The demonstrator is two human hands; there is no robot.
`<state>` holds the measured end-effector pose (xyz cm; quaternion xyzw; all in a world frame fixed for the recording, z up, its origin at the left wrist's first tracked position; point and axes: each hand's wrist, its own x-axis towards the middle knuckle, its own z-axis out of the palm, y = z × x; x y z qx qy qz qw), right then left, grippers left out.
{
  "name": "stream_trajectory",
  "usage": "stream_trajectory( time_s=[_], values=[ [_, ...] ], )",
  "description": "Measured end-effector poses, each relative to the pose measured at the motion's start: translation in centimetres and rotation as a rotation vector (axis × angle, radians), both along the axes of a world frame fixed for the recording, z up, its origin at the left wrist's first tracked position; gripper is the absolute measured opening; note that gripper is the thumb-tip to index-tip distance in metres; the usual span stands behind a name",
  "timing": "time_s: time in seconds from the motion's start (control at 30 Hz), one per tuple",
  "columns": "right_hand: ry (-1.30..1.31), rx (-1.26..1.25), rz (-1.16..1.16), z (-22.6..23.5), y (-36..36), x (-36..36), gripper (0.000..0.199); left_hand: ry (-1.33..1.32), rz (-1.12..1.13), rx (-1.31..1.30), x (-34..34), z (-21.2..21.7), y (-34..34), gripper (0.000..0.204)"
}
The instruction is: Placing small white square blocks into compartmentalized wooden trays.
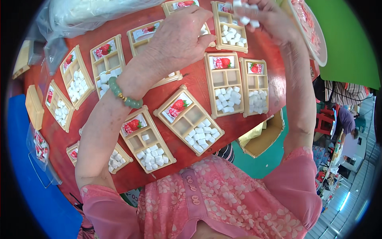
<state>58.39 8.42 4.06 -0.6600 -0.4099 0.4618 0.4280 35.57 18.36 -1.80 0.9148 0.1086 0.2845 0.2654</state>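
Note:
My right hand (pixel 268 20) holds several white marshmallows (pixel 246 20) in its fingers, at the far right above a cream compartment tray (pixel 232 47). My left hand (pixel 179 34) reaches over another tray (pixel 180 5) at the far middle. Thumb and forefinger are apart there, and the other fingers are partly hidden. Closer to me, one tray (pixel 184 126) holds a strawberry-print packet (pixel 177 107) in its top compartment. White marshmallows (pixel 201 136) fill its large lower compartment, and its two small middle compartments are bare.
More such trays stand across the red table (pixel 191 159). A white basin (pixel 321 55) with pink pieces is at the far right. A large clear bag (pixel 83 14) of white contents lies at the far left. Below the right edge stands a cardboard box (pixel 264 139); a person (pixel 346 121) is beyond.

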Motion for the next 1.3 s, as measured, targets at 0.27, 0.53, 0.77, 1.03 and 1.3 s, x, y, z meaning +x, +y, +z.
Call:
stream_trajectory(
  time_s=[0.27, 0.53, 0.77, 1.03, 1.3],
  values=[
    [-0.193, 0.044, 0.217, -5.0, -2.9, 1.8, 0.016, 0.113, -0.133, -0.071, 3.4, 1.9, -1.6, 0.069],
    [-0.685, -0.015, 0.246, -2.1, -2.6, -0.7, 0.017, 0.215, -0.145, 0.098, 4.7, 0.3, -1.7, 0.062],
    [-0.635, -0.168, 0.210, -0.5, -2.5, -0.3, 0.020, 0.293, -0.132, 0.105, 5.2, 0.5, -1.7, 0.057],
    [-0.751, -0.109, 0.150, -1.6, -2.9, 1.0, 0.019, 0.220, -0.126, 0.120, 5.1, 0.1, -1.8, 0.041],
    [-0.608, -0.155, -0.006, -0.9, -3.2, 0.3, 0.016, 0.223, -0.128, 0.106, 5.1, 0.0, -1.8, 0.041]
  ],
)
